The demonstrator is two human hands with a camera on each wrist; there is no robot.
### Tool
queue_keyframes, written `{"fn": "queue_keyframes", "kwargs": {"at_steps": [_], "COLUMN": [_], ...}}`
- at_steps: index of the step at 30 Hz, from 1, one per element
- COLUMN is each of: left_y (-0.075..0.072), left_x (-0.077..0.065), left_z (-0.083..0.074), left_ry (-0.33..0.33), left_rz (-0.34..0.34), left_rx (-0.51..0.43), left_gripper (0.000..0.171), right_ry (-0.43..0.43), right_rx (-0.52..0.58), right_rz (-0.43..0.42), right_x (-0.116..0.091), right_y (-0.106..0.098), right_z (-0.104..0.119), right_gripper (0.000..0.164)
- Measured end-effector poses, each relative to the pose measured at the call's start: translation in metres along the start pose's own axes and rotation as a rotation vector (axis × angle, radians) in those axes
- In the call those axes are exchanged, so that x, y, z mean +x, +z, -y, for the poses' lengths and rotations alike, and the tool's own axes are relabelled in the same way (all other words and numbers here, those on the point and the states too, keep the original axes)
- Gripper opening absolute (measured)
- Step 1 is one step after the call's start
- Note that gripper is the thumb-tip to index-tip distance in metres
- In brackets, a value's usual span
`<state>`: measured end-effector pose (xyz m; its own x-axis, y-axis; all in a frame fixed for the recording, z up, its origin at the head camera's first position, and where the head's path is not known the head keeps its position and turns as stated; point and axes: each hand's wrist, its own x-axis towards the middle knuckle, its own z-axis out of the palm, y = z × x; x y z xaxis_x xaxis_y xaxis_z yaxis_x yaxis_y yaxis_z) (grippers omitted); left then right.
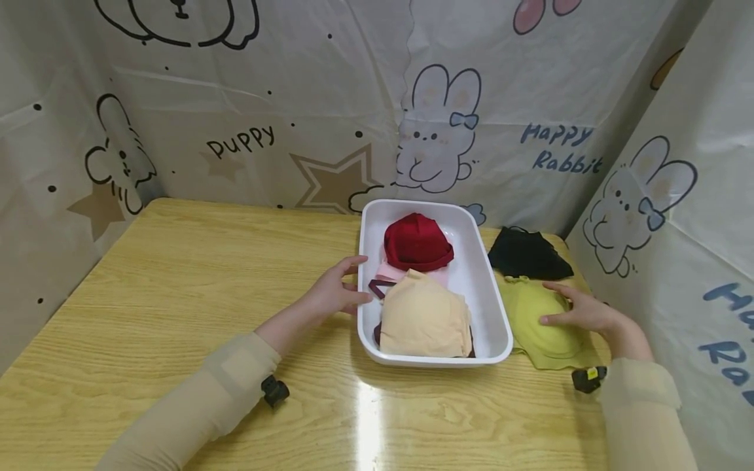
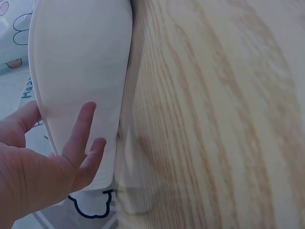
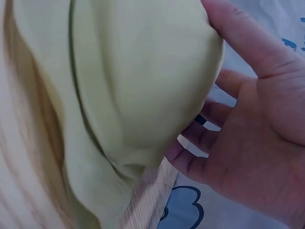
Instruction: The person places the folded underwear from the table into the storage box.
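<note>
My left hand point(image 1: 332, 288) is at the left side of a white plastic bin point(image 1: 495, 314), fingers spread. In the left wrist view the thumb lies at the rim while other fingers lie along the bin's outer wall point(image 2: 81, 57). A folded beige bra point(image 1: 424, 317) and a red one point(image 1: 418, 242) lie inside the bin, with pink cloth point(image 1: 385, 271) and a dark purple strap point(image 1: 379, 285) between them. My right hand point(image 1: 583, 311) is at a yellow-green bra point(image 1: 536, 320) right of the bin. In the right wrist view its thumb touches the rounded cup point(image 3: 162, 71), the fingers loosely bent beside its edge.
Behind the yellow-green bra lies a black folded garment point(image 1: 527, 252), close to the right wall. A wooden table point(image 1: 206, 275) carries everything. Printed cloth walls point(image 1: 235, 85) stand at the back and both sides.
</note>
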<state>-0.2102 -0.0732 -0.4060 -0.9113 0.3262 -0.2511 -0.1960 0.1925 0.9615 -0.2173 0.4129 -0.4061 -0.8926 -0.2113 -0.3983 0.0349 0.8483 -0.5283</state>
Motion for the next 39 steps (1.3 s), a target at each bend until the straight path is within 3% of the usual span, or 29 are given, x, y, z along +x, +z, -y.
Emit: {"fn": "queue_keyframes", "kwargs": {"at_steps": [11,28,39], "left_y": [0.001,0.001,0.001], "left_x": [-0.001,-0.001,0.000], "left_z": [-0.002,-0.001,0.000], "left_ry": [-0.012,-0.016,-0.014], "left_rz": [-0.017,-0.017,-0.022], "left_rx": [-0.003,-0.018,-0.018], "left_gripper": [0.076,0.076,0.077], "right_ry": [-0.026,-0.060,-0.118], "right_rx": [-0.023,0.237,0.252], "right_rz": [-0.023,-0.006,-0.099], "right_x": [0.007,-0.005,-0.010], "right_y": [0.002,-0.008,-0.014], "right_z": [-0.003,-0.009,-0.003], "right_gripper": [0.096,0.090,0.095]}}
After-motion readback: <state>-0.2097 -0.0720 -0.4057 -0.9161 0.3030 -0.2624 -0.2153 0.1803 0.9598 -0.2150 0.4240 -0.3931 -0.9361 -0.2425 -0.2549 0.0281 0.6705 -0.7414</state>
